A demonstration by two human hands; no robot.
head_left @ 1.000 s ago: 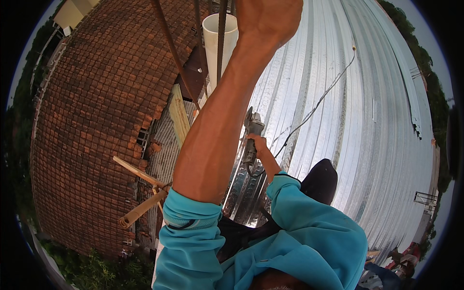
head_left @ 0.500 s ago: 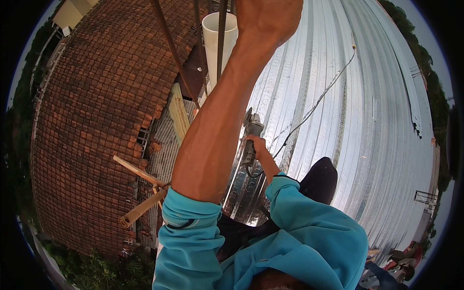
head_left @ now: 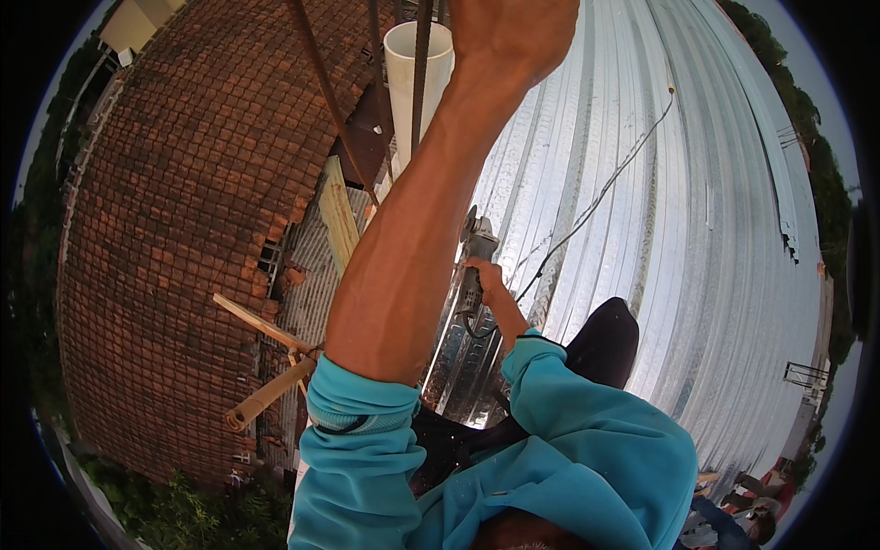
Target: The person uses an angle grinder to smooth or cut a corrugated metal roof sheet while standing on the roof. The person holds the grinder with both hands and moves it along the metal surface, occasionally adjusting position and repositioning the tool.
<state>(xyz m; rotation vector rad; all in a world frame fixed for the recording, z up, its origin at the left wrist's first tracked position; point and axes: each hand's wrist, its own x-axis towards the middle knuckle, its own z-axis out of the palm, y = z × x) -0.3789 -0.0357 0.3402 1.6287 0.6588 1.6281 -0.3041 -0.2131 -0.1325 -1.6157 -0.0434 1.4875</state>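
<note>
My right hand (head_left: 489,278) is closed around the body of a grey angle grinder (head_left: 478,246), held low over the shiny metal sheets with its disc at the far end. A dark power cord leaves the grinder's near end. My left arm stretches up across the view, and my left hand (head_left: 515,41) is high at the top edge, close to the camera. Its fingers are cut off or hidden, so its grip does not show. Just left of it stand rusty steel reinforcing bars (head_left: 423,73) and a white plastic pipe (head_left: 405,96).
Corrugated metal roofing (head_left: 715,229) spreads to the right, with a dark cable (head_left: 600,194) across it. On the left lies a brown tiled roof (head_left: 174,247) with broken tiles at its edge. Wooden pieces (head_left: 339,215) and a bamboo pole (head_left: 270,394) jut there. People (head_left: 752,509) are at the lower right.
My hands, the grinder and the left arm stay nearly where they were. At the lower right, the people have shifted slightly.
</note>
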